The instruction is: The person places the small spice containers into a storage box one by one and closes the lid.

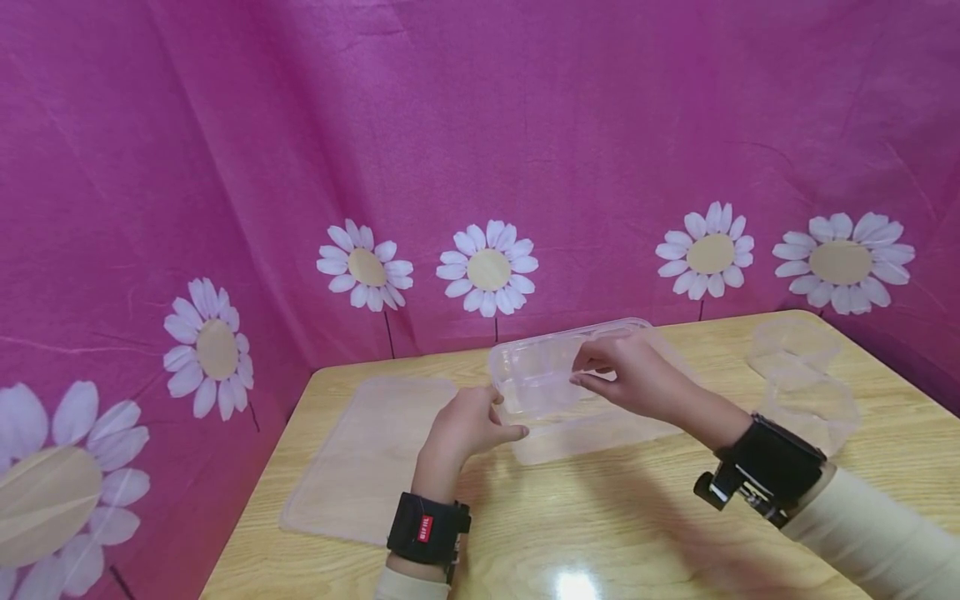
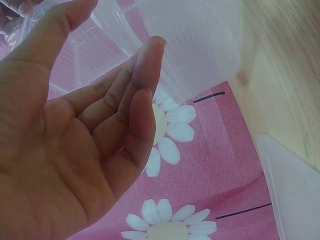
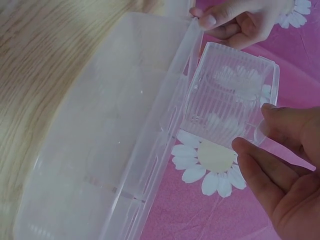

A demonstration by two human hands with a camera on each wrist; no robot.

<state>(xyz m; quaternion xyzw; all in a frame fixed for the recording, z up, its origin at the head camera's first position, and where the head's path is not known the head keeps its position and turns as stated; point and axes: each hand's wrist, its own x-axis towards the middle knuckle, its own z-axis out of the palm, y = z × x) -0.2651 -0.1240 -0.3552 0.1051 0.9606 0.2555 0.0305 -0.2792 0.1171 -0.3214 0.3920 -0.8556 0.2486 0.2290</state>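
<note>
My right hand [image 1: 630, 375] pinches the rim of a small clear ribbed plastic box [image 3: 227, 95] between thumb and fingertips. In the right wrist view that box is held beside a larger clear plastic container [image 3: 115, 125]. In the head view the large container [image 1: 513, 354] sits toward the back of the table. At its left end is my left hand [image 1: 468, 425], fingers loosely bent and thumb spread apart. The left wrist view shows the left palm [image 2: 55, 155] with nothing gripped, fingertips close to the clear plastic; whether they touch it is hard to tell.
A flat translucent lid [image 1: 360, 467] lies on the wooden table [image 1: 600, 517] at the left. Two clear plastic pieces, one farther back [image 1: 795, 337] and one nearer piece [image 1: 813, 408], lie at the right. A pink flowered curtain [image 1: 585, 167] hangs behind the table.
</note>
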